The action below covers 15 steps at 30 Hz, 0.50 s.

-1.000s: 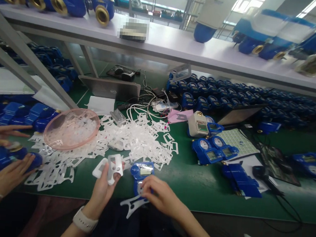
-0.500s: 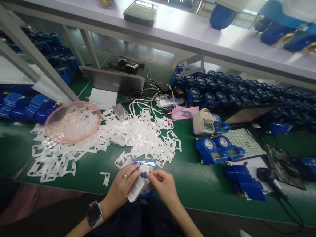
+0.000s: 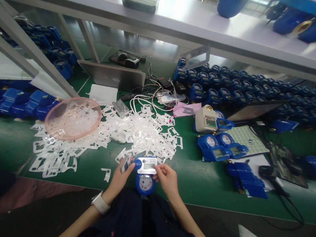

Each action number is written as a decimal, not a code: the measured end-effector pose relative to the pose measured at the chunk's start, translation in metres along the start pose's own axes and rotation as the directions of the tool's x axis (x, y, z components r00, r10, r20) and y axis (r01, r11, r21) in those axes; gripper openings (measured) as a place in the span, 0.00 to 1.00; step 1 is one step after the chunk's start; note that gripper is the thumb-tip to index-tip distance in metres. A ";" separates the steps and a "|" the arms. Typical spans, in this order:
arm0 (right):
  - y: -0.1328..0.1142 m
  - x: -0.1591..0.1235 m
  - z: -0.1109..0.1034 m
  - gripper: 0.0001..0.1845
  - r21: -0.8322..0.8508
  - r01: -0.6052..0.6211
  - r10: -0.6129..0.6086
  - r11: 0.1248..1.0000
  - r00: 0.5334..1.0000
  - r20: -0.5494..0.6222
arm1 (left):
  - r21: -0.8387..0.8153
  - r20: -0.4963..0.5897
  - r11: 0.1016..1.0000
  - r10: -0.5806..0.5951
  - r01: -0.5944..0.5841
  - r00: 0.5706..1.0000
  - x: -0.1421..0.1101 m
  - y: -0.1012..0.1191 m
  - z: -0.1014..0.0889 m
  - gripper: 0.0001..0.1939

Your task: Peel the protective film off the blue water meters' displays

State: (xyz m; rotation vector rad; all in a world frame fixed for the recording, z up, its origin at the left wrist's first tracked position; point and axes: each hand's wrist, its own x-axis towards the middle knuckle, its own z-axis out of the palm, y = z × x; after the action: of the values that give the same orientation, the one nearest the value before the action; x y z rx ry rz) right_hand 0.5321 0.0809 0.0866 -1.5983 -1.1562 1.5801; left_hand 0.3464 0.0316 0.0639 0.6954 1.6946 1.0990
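Note:
A blue water meter (image 3: 145, 183) with a round dial stands at the table's front edge, close to my body. A white faceplate label (image 3: 147, 171) with a display window lies over its upper part. My right hand (image 3: 166, 178) pinches the right edge of that label between thumb and fingers. In my left hand (image 3: 121, 176) is a small stack of label plates (image 3: 126, 165), held upright beside the meter. The left thumb presses at the meter's blue left side.
White cut-out scraps (image 3: 148, 132) heap behind my hands, near a pink round tray (image 3: 48, 126). Right of them are other blue meters (image 3: 212, 152) and a barcode scanner (image 3: 267, 173). A laptop (image 3: 112, 76) and cables stand behind, under a shelf (image 3: 178, 25).
The label plates in my left hand have moved off the meter to its left and tilted up. A white label now covers the meter's upper part, and my right hand has shifted to its right edge.

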 end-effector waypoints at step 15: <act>0.013 0.011 0.002 0.20 0.039 -0.041 0.042 0.998 0.999 -0.014 | 0.038 0.068 0.996 0.078 -0.081 0.995 -0.004 -0.002 0.006 0.24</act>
State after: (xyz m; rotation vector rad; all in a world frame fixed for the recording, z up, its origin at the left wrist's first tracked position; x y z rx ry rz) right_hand 0.5311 0.0848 0.0702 -1.6159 -1.0849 1.6052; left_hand 0.3540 0.0294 0.0629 0.8228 1.6490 1.0873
